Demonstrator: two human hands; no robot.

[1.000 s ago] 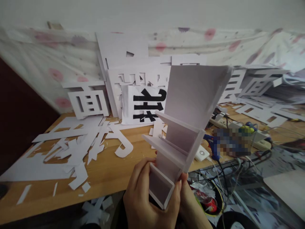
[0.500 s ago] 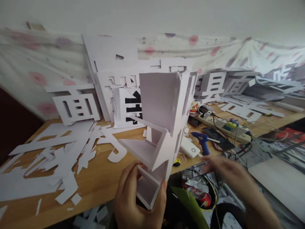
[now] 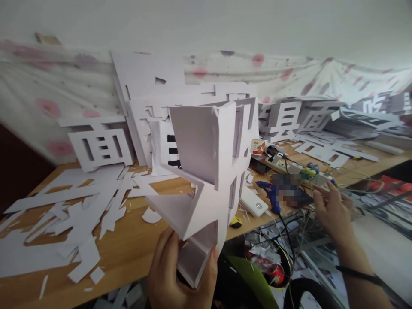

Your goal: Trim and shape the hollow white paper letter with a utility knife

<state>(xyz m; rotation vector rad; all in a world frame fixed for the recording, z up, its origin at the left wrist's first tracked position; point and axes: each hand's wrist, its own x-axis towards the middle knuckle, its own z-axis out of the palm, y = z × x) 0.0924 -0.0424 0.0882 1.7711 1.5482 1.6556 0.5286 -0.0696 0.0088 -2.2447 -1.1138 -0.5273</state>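
My left hand point(image 3: 183, 270) is wrapped round the lower end of a white foam-board letter point(image 3: 206, 210), a hollow character with side walls that stands upright in front of me. Out to the right, my right hand point(image 3: 334, 210) is raised past the table's front edge with its fingers apart, and I see nothing held in it. To its left, a blue glue gun point(image 3: 271, 195) rests on the table beside a white power bank point(image 3: 254, 202). The dark phone point(image 3: 301, 198) near my fingertips is partly blurred over.
Paper and board offcuts point(image 3: 83, 210) cover the table's left side. Finished white letters point(image 3: 101, 148) stand along the back. A power strip point(image 3: 280, 163) with cables lies at right. Below the edge is a bin point(image 3: 288, 270) of scraps. A yellow cutter point(image 3: 236, 222) lies near the edge.
My right hand has moved right and slightly up, away from the glue gun. The letter in my left hand has shifted left and turned, showing more of its cut-out face.
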